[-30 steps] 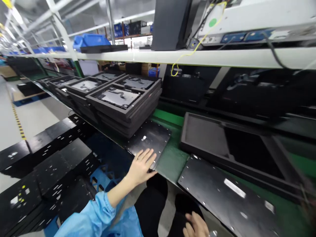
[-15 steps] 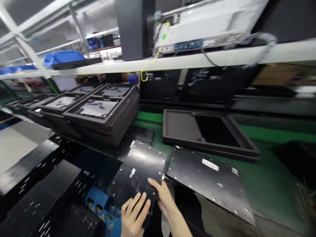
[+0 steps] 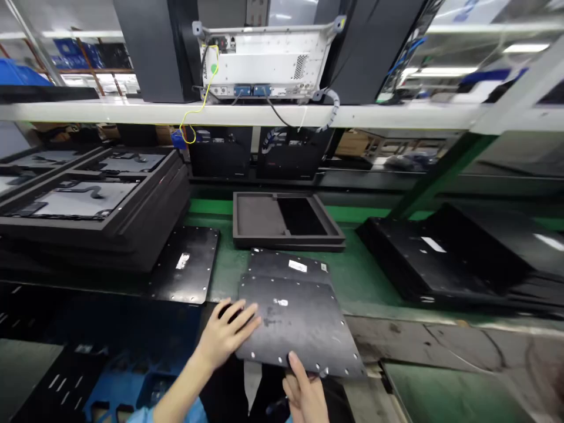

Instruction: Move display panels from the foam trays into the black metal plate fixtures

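A flat black panel [image 3: 304, 323] with small silvery holes along its edges and a small white mark is held between my two hands. My left hand [image 3: 224, 335] grips its left edge, fingers over the top and the thumb out of sight. At the near edge, my right hand [image 3: 304, 388] has the thumb on top and the other fingers curled beneath. Just beyond, partly covered by the held panel, lies another black panel [image 3: 273, 262] bearing a white label. One more black panel [image 3: 187, 267] rests on the green bench to the left.
A dark foam tray [image 3: 255, 217] sits on the green bench [image 3: 361, 270] behind the panels. Stacked foam trays [image 3: 154, 217] with grey parts stand at the left. Black panels are piled [image 3: 409, 258] at the right. A blue crate [image 3: 114, 388] is at the lower left.
The view has swung to the right. The held panel has turned and moved over the labelled panel. My left hand has shifted from the panel's near part to its left edge.
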{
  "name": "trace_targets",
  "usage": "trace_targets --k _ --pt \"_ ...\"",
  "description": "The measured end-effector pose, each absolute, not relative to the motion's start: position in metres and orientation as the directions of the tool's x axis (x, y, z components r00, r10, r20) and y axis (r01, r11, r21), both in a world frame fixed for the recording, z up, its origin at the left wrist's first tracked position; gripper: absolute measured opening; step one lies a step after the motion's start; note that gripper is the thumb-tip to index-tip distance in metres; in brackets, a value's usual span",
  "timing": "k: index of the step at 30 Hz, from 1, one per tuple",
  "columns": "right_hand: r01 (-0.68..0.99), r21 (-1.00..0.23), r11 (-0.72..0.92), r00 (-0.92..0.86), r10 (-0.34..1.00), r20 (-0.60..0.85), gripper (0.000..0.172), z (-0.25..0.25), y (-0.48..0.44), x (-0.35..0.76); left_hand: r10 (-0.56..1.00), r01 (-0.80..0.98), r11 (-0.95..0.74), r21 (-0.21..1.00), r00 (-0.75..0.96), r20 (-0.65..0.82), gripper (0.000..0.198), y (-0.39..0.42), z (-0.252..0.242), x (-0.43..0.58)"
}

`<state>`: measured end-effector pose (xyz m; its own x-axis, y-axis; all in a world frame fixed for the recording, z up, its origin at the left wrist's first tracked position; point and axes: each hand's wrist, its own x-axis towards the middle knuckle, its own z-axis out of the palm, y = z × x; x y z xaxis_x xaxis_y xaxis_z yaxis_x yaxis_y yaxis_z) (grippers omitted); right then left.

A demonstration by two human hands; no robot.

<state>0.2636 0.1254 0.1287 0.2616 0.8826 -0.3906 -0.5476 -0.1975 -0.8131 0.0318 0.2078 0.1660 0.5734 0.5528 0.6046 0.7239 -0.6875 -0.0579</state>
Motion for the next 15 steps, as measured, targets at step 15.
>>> trace_targets --k 15 --pt "-0.140 -0.924 -0.356 0.080 0.926 -0.369 0.079 0.122 0.220 0.308 0.879 0.811 -0.472 0.345 0.405 0.252 0.066 0.255 0.178 0.053"
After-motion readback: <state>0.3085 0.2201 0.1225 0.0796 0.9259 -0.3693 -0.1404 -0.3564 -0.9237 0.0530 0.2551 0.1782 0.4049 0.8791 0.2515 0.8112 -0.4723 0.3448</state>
